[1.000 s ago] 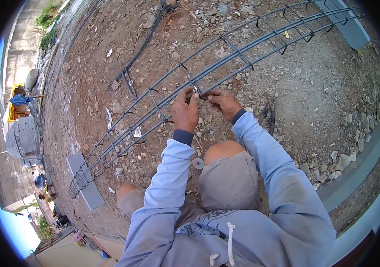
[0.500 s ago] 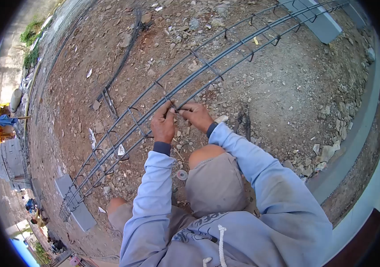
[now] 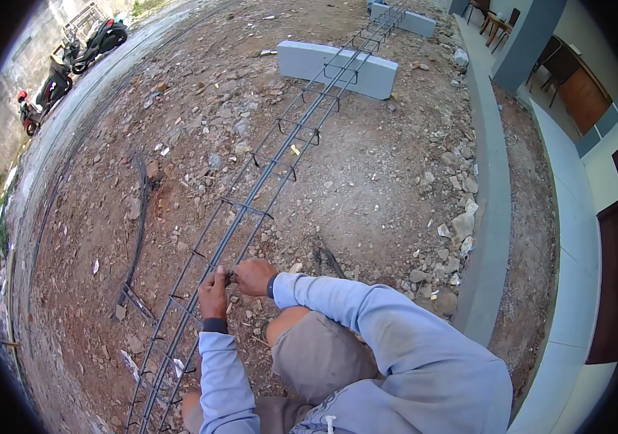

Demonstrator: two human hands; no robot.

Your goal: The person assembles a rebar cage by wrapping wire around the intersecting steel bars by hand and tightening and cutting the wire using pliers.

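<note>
A long steel rebar cage (image 3: pixel 255 189) runs from the lower left to the top of the head view, with square stirrups along its bars. My left hand (image 3: pixel 213 295) is closed at the near side of the cage, its thumb and fingers pinched at a bar. Touching or nearly touching it, my right hand (image 3: pixel 253 277) is also closed, at a small dark piece by a stirrup. The fingers hide most of what lies between them. Beyond the hands, the cage rests across a grey block (image 3: pixel 338 70).
A second grey block (image 3: pixel 416 24) supports the far end. Loose dark rods (image 3: pixel 138 217) lie left on the stony ground. Pliers-like dark tool or debris (image 3: pixel 329 262) lies right of my hands. A concrete kerb (image 3: pixel 484 217) runs along the right; motorcycles (image 3: pixel 98 45) stand far left.
The view has swung toward the cage's far end, bringing the blocks, porch and motorcycles into sight. Both hands remain close together at the cage, appearing lower and farther left.
</note>
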